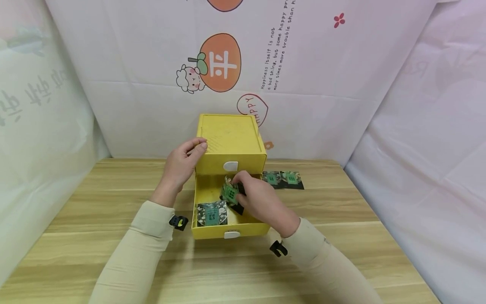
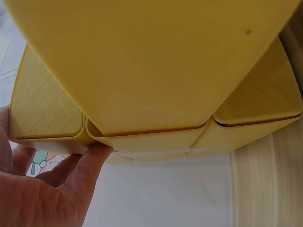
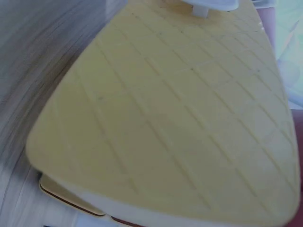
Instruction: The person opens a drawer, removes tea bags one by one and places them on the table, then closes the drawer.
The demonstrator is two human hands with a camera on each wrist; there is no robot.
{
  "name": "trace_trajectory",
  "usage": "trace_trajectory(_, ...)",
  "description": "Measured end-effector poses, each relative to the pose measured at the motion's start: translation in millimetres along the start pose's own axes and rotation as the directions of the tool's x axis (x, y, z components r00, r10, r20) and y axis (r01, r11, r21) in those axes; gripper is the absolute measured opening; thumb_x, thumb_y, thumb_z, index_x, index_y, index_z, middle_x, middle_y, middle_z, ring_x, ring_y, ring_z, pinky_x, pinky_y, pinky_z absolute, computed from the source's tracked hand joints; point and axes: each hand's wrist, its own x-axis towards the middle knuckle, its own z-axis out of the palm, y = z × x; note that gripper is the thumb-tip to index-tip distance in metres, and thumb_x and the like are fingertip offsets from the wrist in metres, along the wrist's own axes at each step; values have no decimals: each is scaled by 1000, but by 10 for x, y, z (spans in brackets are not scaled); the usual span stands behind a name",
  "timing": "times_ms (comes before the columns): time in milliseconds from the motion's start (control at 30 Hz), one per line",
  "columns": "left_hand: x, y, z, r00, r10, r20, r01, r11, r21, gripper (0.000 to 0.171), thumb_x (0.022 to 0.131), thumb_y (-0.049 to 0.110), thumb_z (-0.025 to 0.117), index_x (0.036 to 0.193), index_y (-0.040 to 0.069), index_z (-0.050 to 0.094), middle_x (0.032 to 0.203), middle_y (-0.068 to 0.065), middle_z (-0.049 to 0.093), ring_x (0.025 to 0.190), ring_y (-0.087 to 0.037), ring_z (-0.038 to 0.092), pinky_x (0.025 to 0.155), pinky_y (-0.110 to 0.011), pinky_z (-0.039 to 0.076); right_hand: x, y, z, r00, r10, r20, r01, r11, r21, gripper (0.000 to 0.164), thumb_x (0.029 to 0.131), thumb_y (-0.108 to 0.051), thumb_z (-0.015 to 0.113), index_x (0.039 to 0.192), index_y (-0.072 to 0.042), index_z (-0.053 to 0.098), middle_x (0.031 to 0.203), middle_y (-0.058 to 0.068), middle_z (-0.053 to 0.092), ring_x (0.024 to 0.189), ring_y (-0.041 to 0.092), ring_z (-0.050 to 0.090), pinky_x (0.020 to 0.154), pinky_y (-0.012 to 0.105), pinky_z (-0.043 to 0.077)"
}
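A two-level yellow drawer box [image 1: 231,133] stands at the back of the table with its lower drawer [image 1: 229,229] pulled out. My left hand [image 1: 178,166] grips the box at its upper left edge, thumb and fingertips on top. In the left wrist view, its other fingers [image 2: 87,168] lie along the box's side. Inside the drawer my right hand [image 1: 262,198] pinches a tilted card [image 1: 229,193] with a green print; its fingertips are partly hidden. Another green-printed card [image 1: 211,214] lies at the drawer's front left. The right wrist view mostly holds a diamond-patterned yellow drawer front [image 3: 175,113].
More green-printed cards [image 1: 290,178] lie on the table just right of the box. The upper drawer, with a white pull [image 1: 230,166], is closed. A printed white cloth [image 1: 152,118] hangs behind the wooden table [image 1: 125,181], and white sheets flank both sides.
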Motion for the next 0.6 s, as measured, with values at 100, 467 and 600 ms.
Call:
trace_trajectory(100, -5, -6, 4, 1000, 0, -1, 0, 1000, -1, 57, 103, 61, 55, 143, 23, 64, 153, 0, 57, 140, -28, 54, 112, -55, 46, -58, 26, -22, 999, -11, -46, 11, 1000, 4, 40, 97, -14, 76, 130, -8, 54, 90, 5, 73, 58, 10, 52, 56, 27, 45)
trace_trajectory(467, -5, 14, 5, 1000, -3, -3, 3, 1000, 7, 57, 103, 61, 55, 143, 23, 64, 152, 0, 57, 139, -29, 54, 112, -55, 46, -193, 101, -220, 992, 65, -105, -50, 990, 134, 30, 98, -18, 75, 125, -12, 62, 122, 7, 75, 88, 18, 70, 73, 37, 56)
trace_trajectory(600, -1, 9, 5, 1000, -1, -3, 1, 1000, 3, 57, 103, 61, 55, 143, 23, 64, 152, -1, 58, 139, -28, 54, 112, -55, 46, -208, 125, -307, 987, 96, -128, -61, 965, 254, 29, 97, -18, 75, 123, -12, 63, 118, 6, 75, 87, 17, 67, 73, 36, 56)
